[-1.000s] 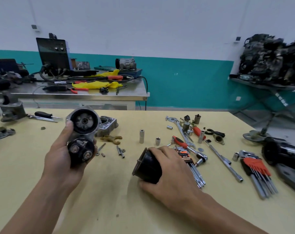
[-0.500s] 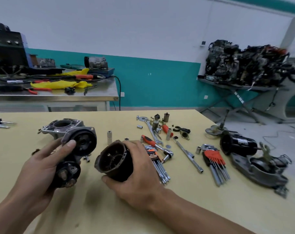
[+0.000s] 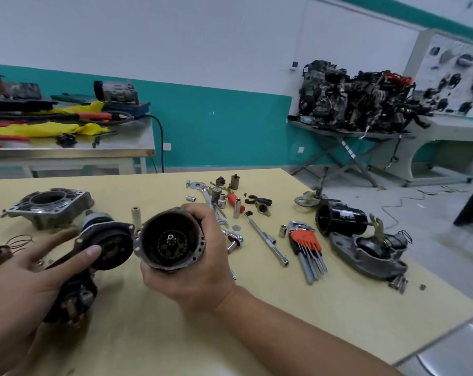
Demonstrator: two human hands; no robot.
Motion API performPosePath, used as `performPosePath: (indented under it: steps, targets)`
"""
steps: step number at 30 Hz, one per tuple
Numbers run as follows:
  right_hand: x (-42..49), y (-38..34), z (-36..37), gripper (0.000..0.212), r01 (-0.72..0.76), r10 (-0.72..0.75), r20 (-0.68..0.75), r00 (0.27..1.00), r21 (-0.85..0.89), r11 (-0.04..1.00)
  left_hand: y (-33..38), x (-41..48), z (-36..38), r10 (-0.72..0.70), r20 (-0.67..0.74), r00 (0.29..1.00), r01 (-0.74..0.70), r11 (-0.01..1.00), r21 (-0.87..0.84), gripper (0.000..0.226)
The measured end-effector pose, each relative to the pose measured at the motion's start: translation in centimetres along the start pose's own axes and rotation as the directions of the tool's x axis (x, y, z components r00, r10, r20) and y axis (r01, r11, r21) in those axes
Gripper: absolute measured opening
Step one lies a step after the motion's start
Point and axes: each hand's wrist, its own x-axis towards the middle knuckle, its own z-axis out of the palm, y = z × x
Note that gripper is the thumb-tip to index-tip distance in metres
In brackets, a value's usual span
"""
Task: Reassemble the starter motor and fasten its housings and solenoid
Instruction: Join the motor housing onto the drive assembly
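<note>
The left hand (image 3: 32, 280) holds the black end piece (image 3: 108, 240), thumb on its face. The right hand (image 3: 194, 270) wraps round the motor case (image 3: 173, 240), just beside it, above the surface (image 3: 257, 321). I think they get joined next, so the holes must match. Two pieces are held. One grey housing (image 3: 51, 207) lies behind.

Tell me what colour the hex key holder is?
The plastic hex-key holder is orange-red; head view.
</note>
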Motion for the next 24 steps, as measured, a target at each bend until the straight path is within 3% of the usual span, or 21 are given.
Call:
performPosePath:
  steps: [10,16,19,24]
  targets:
    - [0.4,0.0,-0.7,0.077,0.196,-0.192,0.077,0.978,-0.051,0.979,0.2,-1.2,1.1,0.055,-0.022,0.998,-0.054,0.998,0.040,0.063]
    - [0.4,-0.7,-0.8,0.072,0.186,-0.178,0.124,0.976,-0.051,0.981,1.1,-2.3,1.6,0.098,0.052,0.994,-0.107,0.967,0.232,0.062]
    - [0.3,-0.5,-1.2,0.065,0.185,-0.170,0.154,0.973,-0.089,0.979,1.0,-2.4,2.0,0.153,0.120,0.981,-0.185,0.924,0.334,0.051]
    - [0.3,-0.5,-0.5,0.058,0.172,-0.130,0.243,0.961,-0.162,0.972,1.1,-2.8,2.2,0.115,0.126,0.985,-0.158,0.889,0.429,0.037]
